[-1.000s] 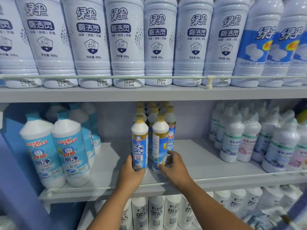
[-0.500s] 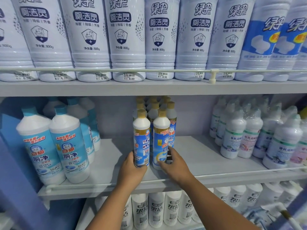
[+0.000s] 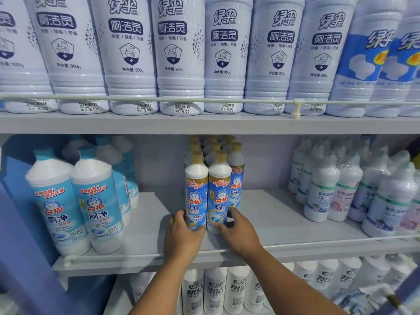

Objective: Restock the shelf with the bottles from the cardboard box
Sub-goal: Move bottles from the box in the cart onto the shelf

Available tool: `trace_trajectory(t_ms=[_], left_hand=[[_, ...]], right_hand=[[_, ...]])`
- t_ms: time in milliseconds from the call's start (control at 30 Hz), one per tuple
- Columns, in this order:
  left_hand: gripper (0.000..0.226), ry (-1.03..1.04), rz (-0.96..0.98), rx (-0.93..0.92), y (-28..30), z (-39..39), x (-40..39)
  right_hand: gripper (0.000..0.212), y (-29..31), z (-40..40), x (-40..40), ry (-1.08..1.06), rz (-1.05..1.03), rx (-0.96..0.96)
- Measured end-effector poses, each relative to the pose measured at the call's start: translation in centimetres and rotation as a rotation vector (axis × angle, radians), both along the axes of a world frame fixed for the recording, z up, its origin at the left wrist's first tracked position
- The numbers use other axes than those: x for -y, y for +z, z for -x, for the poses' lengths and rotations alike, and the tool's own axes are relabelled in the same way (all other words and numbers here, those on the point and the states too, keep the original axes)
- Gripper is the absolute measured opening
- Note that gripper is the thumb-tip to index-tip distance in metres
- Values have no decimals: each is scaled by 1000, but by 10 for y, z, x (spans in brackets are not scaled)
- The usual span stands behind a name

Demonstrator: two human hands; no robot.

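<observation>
A: Starting nearest, what are the hands doing?

B: The left hand [image 3: 181, 235] is wrapping around the foot of the left front bottle [image 3: 196, 196], fingers closed on it. The right hand [image 3: 236, 230] is cupping the base of the right front bottle [image 3: 219, 196], fingers curled against its lower label. Both bottles are standing upright on the middle shelf [image 3: 284, 226], touching each other, labels facing out.

A: So they're already placed?

B: I'd judge they're being squared up at the head of the gold-capped column [image 3: 213, 146] that is running toward the back wall. The cardboard box isn't showing anywhere.

A: What's risky from here?

B: These bottles are tall and narrow, and both hands are gripping low. A sideways nudge at the base is likely to be tipping the top, and one falling backward would be knocking the bottles behind like dominoes.

A: And pulling the hands away?

B: The front rail [image 3: 318, 246] is sitting just in front of the wrists; catching it while letting go could be dragging a bottle forward. To the left, the big blue-capped bottles [image 3: 75, 205] are standing well apart, and the shrink-wrapped ones [image 3: 341, 189] on the right too, so neighbours aren't much in danger.
</observation>
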State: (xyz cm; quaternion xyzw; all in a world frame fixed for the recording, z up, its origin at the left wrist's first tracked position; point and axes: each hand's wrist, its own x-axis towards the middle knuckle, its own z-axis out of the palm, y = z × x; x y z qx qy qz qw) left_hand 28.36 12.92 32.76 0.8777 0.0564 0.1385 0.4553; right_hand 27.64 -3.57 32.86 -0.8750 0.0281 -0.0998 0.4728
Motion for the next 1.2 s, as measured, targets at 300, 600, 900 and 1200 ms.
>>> trace_trajectory(t_ms=[300,600,900,1200], left_hand=[[44,21,57,-10,0,-3,-3],[41,27,62,-34,1,-5,-3],[41,41,20,-2,-4,-4,-1],[54,14,-96,15,-3,-5,5]], right_hand=[[51,5,3,-9,-42,160,59],[42,5,5,-11,-76,222,33],[40,1,6,-13,-103,353,24],[42,1,3,-14,-104,363,23]])
